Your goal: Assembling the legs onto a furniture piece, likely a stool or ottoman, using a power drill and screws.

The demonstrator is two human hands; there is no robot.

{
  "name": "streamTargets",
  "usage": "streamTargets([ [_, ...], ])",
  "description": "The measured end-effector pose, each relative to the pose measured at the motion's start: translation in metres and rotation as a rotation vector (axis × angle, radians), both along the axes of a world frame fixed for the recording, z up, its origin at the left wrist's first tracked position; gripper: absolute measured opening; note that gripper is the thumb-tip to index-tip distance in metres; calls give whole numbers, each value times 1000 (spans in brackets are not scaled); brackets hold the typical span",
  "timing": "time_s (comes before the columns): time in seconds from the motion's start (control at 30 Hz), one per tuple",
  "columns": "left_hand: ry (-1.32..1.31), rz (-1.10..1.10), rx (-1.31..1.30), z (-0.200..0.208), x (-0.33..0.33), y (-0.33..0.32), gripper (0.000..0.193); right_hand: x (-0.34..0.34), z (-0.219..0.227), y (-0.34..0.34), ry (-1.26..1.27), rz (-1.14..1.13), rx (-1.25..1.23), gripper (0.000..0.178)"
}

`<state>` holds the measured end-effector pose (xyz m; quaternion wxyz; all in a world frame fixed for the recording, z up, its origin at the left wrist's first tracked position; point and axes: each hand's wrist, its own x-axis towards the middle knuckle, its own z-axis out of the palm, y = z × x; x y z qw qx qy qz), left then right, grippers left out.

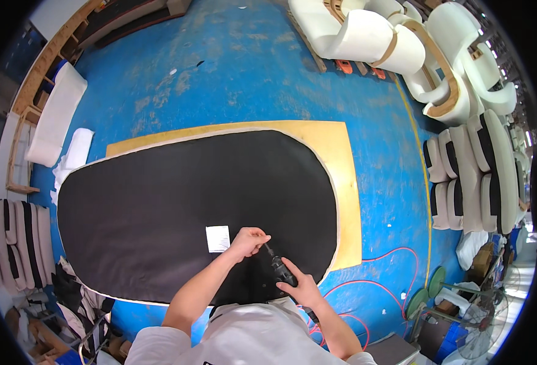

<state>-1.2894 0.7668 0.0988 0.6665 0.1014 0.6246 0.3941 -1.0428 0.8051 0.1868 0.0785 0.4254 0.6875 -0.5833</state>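
My right hand is wrapped round a black power screwdriver, whose slim bit points up and to the left. At the tip of that bit, the fingers of my left hand are pinched together; whatever small thing they hold is too small to name. Both hands are over the near right part of a large black-covered panel with rounded corners and a pale edge. Beside my left hand, a white square of paper lies on the black cover.
A yellowish board lies under the panel and sticks out at its right and far sides. A red hose curls over the blue floor. Padded sofa frames stand far right, striped cushions at right, a standing fan near right.
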Motion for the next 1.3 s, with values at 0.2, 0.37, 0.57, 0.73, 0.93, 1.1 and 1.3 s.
streamTargets([
  [0.2,-299,-228,100,1,-34,35,21,10,-34,26,284,-291,-311,76],
  [0.37,1493,-549,253,-5,-122,105,67,-16,-14,63,371,-474,-307,80],
  [0.57,1445,-912,159,4,-147,148,74,-42,-6,88,345,-474,-303,78],
  [0.73,1461,-1066,216,-5,-141,130,78,-59,-7,89,286,-432,-263,76],
  [0.93,1579,-1140,202,-5,-127,172,69,-67,-19,87,270,-406,-177,75],
  [1.1,1595,-1104,249,-13,-138,153,69,-62,-17,88,282,-367,-81,76],
  [1.3,1544,-1111,185,3,-133,146,74,-80,-15,124,200,-214,97,73],
])
